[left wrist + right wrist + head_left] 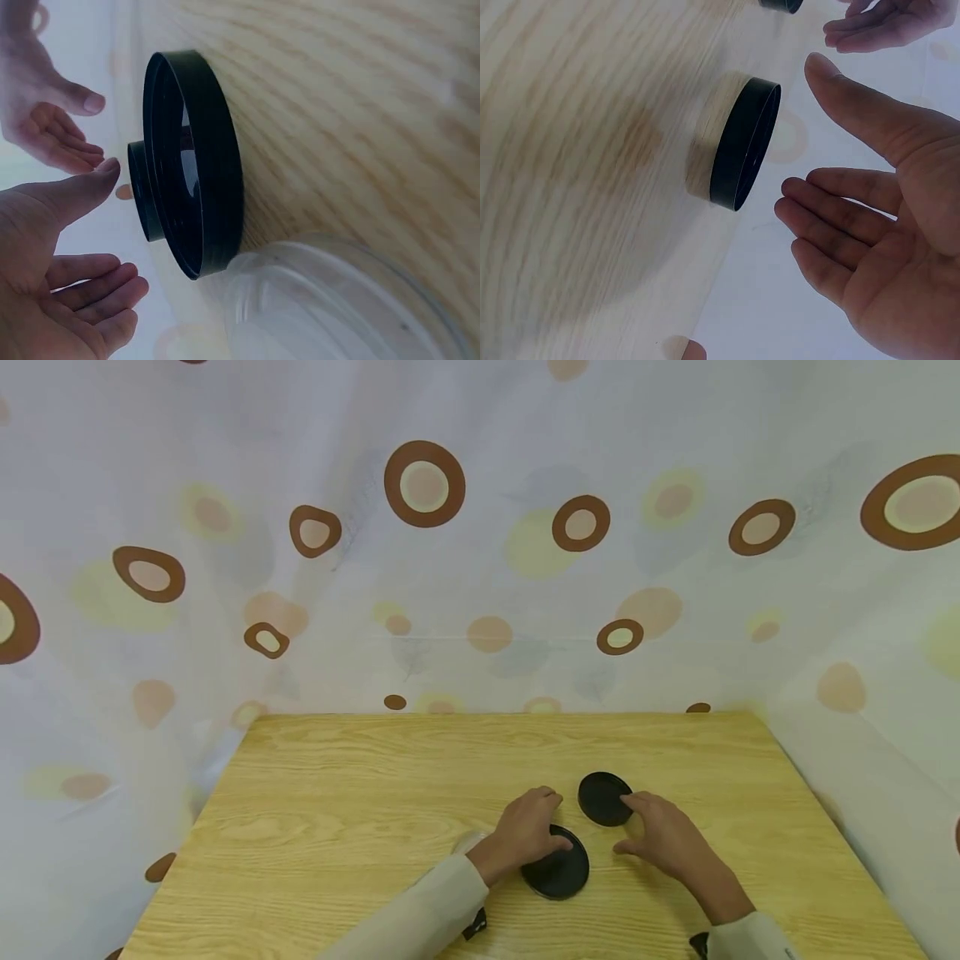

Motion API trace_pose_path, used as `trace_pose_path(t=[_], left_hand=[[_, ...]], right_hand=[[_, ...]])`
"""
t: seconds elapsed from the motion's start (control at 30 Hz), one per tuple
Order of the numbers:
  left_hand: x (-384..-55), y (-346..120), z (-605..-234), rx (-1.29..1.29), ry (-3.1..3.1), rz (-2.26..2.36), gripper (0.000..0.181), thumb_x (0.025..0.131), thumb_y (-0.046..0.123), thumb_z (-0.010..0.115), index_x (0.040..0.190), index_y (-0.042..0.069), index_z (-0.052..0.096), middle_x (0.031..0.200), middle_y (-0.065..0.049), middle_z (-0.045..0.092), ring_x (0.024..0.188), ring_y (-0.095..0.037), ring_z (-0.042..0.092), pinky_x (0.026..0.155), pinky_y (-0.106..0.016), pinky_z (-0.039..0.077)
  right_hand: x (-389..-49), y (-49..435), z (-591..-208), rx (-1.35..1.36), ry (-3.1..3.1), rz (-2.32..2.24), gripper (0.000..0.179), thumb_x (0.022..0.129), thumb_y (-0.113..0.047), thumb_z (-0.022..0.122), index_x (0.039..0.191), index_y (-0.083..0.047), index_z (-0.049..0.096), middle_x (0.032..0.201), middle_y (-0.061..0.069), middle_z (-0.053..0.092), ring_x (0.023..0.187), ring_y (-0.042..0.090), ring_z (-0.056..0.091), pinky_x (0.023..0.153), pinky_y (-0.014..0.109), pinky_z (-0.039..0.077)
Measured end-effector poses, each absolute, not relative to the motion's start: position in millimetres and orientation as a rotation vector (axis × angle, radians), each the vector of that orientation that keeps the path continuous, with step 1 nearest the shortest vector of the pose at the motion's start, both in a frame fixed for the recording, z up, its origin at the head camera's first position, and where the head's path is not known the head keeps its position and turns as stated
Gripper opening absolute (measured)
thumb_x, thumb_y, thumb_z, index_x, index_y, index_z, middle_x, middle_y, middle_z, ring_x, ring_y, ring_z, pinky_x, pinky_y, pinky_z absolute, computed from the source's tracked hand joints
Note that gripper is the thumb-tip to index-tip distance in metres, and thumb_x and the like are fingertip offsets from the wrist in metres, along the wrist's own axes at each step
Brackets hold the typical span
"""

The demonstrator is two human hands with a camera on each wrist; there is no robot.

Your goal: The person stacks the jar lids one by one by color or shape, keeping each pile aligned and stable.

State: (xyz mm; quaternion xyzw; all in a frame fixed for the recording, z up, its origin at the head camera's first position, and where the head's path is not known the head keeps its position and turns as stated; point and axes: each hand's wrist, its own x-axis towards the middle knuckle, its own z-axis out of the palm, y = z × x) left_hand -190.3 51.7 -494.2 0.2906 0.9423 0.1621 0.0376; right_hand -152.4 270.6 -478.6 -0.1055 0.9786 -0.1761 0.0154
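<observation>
Two shallow round black lids or dishes with raised rims lie on the wooden table. My left hand [522, 831] is over the nearer black dish [558, 867], its thumb and fingers spread apart. In the left wrist view a gap shows between that thumb and the dish's rim [214, 165]. My right hand [666, 839] hovers beside the farther black dish [603, 799], fingers loosely bent and holding nothing. The right wrist view shows its palm [900, 277] apart from the dish [742, 146]. A clear round container [330, 307] stands by the nearer dish, partly hidden by my left forearm in the head view.
The light wood table [360, 785] reaches to a pale patterned curtain [480, 560] at the back. Similar cloth hangs along the left and right sides. Dark wrist straps [476, 925] show at the sleeves [427, 910].
</observation>
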Motion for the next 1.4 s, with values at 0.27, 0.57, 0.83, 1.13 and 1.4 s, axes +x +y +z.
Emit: trace_pose_path(t=[0.27, 0.57, 0.83, 1.13, 1.4], left_hand=[[-199.4, 59.5, -495.9, 0.843, 2.925, 0.53, 0.06, 0.076, 0.042, 0.078, 0.124, 0.009, 0.06, 0.123, -0.003, 0.061, 0.111, -0.017, 0.059, 0.085, -0.024, 0.054], [-215.1, 70.6, -496.0, 0.84, 2.941, 0.511, 0.061, 0.076, 0.038, 0.079, 0.126, 0.01, 0.06, 0.128, -0.004, 0.059, 0.115, -0.017, 0.058, 0.091, -0.024, 0.052], [-223.6, 82.1, -496.1, 0.808, 2.909, 0.552, 0.061, 0.075, 0.034, 0.081, 0.127, 0.009, 0.06, 0.124, -0.003, 0.061, 0.113, -0.016, 0.059, 0.09, -0.023, 0.052], [-233.1, 93.6, -505.6, 0.787, 2.915, 0.508, 0.062, 0.072, 0.036, 0.083, 0.124, 0.01, 0.062, 0.12, -0.002, 0.063, 0.109, -0.015, 0.06, 0.085, -0.022, 0.054], [-236.1, 104.3, -509.0, 0.746, 2.853, 0.613, 0.045, 0.063, 0.034, 0.089, 0.099, 0.013, 0.07, 0.102, 0.003, 0.066, 0.091, -0.01, 0.062, 0.071, -0.019, 0.052]], right_hand=[[-160.2, 278.9, -477.0, -0.315, 3.03, -0.557, 0.072, 0.068, -0.029, 0.084, 0.125, 0.007, 0.056, 0.124, 0.027, 0.058, 0.113, 0.046, 0.054, 0.091, 0.056, 0.048], [-172.2, 286.7, -480.6, -0.27, 3.008, -0.584, 0.074, 0.069, -0.027, 0.085, 0.125, 0.01, 0.053, 0.125, 0.03, 0.055, 0.114, 0.048, 0.053, 0.092, 0.056, 0.047], [-186.8, 294.7, -489.0, -0.15, 2.946, -0.521, 0.079, 0.069, -0.031, 0.084, 0.125, 0.014, 0.051, 0.126, 0.034, 0.052, 0.113, 0.051, 0.051, 0.09, 0.057, 0.048], [-193.3, 299.4, -497.7, -0.224, 2.972, -0.456, 0.073, 0.071, -0.028, 0.083, 0.122, 0.015, 0.053, 0.121, 0.032, 0.056, 0.11, 0.049, 0.053, 0.091, 0.055, 0.048], [-203.9, 294.7, -500.2, -0.252, 2.953, -0.451, 0.066, 0.064, -0.023, 0.087, 0.114, 0.012, 0.06, 0.109, 0.026, 0.063, 0.1, 0.042, 0.06, 0.086, 0.051, 0.052]])
